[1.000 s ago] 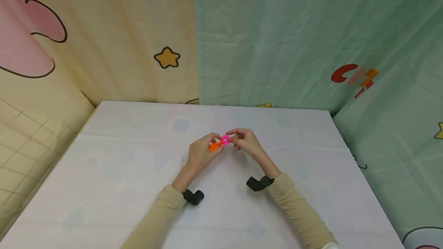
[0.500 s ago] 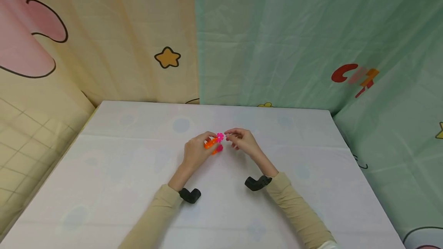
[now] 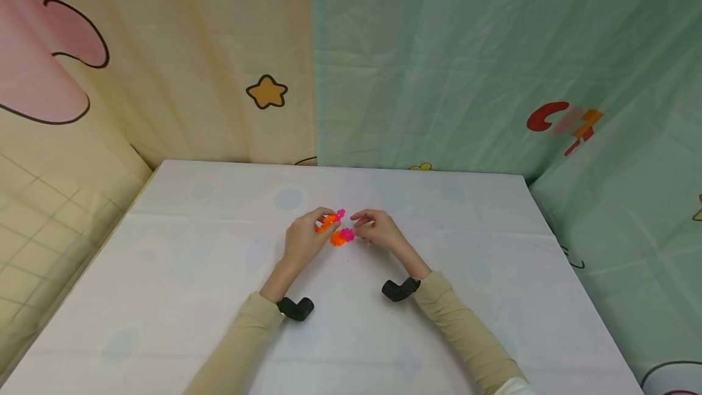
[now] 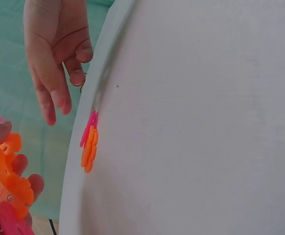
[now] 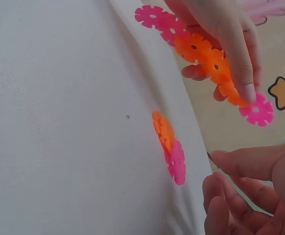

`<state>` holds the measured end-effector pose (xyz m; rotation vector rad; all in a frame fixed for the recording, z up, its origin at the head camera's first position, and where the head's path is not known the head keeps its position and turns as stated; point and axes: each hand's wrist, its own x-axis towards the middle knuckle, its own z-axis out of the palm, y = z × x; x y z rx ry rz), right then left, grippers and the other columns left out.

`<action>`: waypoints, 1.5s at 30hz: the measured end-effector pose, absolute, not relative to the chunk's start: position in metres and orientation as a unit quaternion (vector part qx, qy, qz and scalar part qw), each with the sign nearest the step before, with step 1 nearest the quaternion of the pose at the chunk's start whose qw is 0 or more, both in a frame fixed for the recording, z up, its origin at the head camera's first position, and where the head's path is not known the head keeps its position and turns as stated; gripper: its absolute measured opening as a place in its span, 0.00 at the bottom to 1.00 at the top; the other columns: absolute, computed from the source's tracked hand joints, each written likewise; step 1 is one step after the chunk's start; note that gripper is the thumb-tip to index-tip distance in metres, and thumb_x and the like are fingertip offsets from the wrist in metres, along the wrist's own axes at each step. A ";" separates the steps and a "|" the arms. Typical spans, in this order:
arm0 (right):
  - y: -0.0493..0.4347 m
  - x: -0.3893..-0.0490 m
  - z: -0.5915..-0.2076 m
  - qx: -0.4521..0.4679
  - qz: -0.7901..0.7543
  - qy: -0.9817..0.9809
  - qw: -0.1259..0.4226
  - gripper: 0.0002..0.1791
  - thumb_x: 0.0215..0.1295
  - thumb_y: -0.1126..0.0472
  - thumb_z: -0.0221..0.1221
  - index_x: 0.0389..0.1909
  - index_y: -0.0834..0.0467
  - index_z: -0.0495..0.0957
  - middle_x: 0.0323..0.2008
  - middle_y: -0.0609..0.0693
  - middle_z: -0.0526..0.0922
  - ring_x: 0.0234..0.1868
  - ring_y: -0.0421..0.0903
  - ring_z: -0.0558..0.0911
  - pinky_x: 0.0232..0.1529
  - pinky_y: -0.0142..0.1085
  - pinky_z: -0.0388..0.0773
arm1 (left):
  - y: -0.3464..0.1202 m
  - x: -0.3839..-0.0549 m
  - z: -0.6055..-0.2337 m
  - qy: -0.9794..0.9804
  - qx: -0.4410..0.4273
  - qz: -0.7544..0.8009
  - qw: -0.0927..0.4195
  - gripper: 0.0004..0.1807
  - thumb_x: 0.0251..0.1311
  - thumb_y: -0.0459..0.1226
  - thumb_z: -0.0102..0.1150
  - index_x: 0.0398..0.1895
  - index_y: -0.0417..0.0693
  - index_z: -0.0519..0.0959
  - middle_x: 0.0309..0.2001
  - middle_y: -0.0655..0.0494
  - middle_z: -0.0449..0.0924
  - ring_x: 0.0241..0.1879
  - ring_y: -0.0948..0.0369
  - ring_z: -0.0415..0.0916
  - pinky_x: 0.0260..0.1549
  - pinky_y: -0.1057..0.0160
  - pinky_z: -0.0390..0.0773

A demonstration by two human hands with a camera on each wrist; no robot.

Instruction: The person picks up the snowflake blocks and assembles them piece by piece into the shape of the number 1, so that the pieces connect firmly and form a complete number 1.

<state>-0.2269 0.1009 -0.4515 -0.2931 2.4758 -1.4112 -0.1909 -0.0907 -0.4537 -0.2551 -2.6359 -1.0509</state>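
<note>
My left hand [image 3: 300, 241] grips a chain of notched plastic snowflake discs [image 5: 216, 66] between thumb and fingers, held above the table. The chain is orange in the middle, with pink discs at both ends; the fingers cover part of it. Lower down, on the white tabletop between the hands, lie some loose discs: orange ones [image 5: 164, 131] overlapping pink ones [image 5: 178, 164]. My right hand [image 3: 382, 230] hovers just right of them, fingers loosely bent, holding nothing. In the right wrist view its thumb and fingertips are apart from the loose discs.
The white cloth-covered table [image 3: 192, 297] ends at a back edge close beyond the hands. Behind it hang a beige curtain [image 3: 219, 29] and a green curtain [image 3: 439, 66]. A black wrist mount [image 3: 296, 309] sits on the left wrist, another [image 3: 400, 289] on the right.
The left hand has drawn left with the chain, away from the right fingers that were at its pink end disc. The loose discs have come into view. The right hand has shifted slightly left.
</note>
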 end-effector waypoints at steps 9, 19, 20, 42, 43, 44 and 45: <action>0.095 -0.228 -0.455 -0.095 -0.436 0.881 0.155 0.17 0.58 0.63 0.65 0.49 0.60 0.80 0.41 0.55 0.82 0.26 0.44 0.77 0.29 0.29 0.78 | -0.093 -0.191 -0.452 -0.908 -0.087 -0.384 0.141 0.14 0.59 0.45 0.64 0.46 0.51 0.82 0.39 0.51 0.84 0.30 0.57 0.77 0.30 0.64 0.78; 0.088 -0.230 -0.461 -0.099 -0.379 0.908 0.148 0.18 0.57 0.58 0.68 0.49 0.59 0.82 0.45 0.54 0.84 0.28 0.42 0.77 0.30 0.30 0.78 | -0.093 -0.192 -0.453 -0.902 -0.086 -0.397 0.144 0.14 0.60 0.43 0.64 0.47 0.49 0.82 0.40 0.51 0.83 0.30 0.58 0.75 0.27 0.67 0.74; 0.088 -0.230 -0.461 -0.100 -0.374 0.910 0.147 0.18 0.57 0.58 0.68 0.48 0.59 0.82 0.45 0.54 0.84 0.28 0.43 0.77 0.30 0.30 0.78 | -0.093 -0.192 -0.453 -0.902 -0.087 -0.397 0.147 0.14 0.60 0.43 0.64 0.48 0.49 0.82 0.39 0.51 0.83 0.30 0.58 0.75 0.27 0.67 0.74; 0.100 -0.229 -0.459 -0.139 -0.410 0.895 0.103 0.10 0.65 0.64 0.57 0.44 0.59 0.82 0.30 0.52 0.81 0.22 0.42 0.74 0.24 0.29 0.72 | -0.086 -0.194 -0.455 -0.889 -0.092 -0.425 0.143 0.14 0.59 0.39 0.65 0.48 0.48 0.82 0.37 0.52 0.84 0.27 0.60 0.73 0.25 0.70 0.73; 0.101 -0.229 -0.458 -0.136 -0.415 0.894 0.099 0.10 0.65 0.63 0.57 0.45 0.59 0.82 0.30 0.52 0.81 0.21 0.42 0.74 0.23 0.29 0.72 | -0.085 -0.194 -0.455 -0.889 -0.091 -0.426 0.142 0.14 0.58 0.38 0.65 0.48 0.48 0.82 0.37 0.52 0.84 0.27 0.60 0.73 0.24 0.70 0.73; 0.101 -0.229 -0.457 -0.133 -0.420 0.892 0.095 0.10 0.66 0.63 0.56 0.45 0.59 0.81 0.31 0.52 0.81 0.21 0.43 0.74 0.23 0.30 0.72 | -0.085 -0.194 -0.454 -0.889 -0.090 -0.426 0.141 0.14 0.59 0.39 0.65 0.48 0.48 0.82 0.37 0.52 0.84 0.27 0.60 0.73 0.24 0.70 0.73; 0.102 -0.229 -0.456 -0.129 -0.426 0.891 0.094 0.10 0.66 0.63 0.56 0.45 0.59 0.80 0.31 0.52 0.81 0.21 0.43 0.74 0.22 0.30 0.72 | -0.084 -0.194 -0.454 -0.890 -0.090 -0.426 0.139 0.14 0.59 0.39 0.64 0.48 0.48 0.82 0.37 0.52 0.84 0.27 0.60 0.73 0.24 0.70 0.73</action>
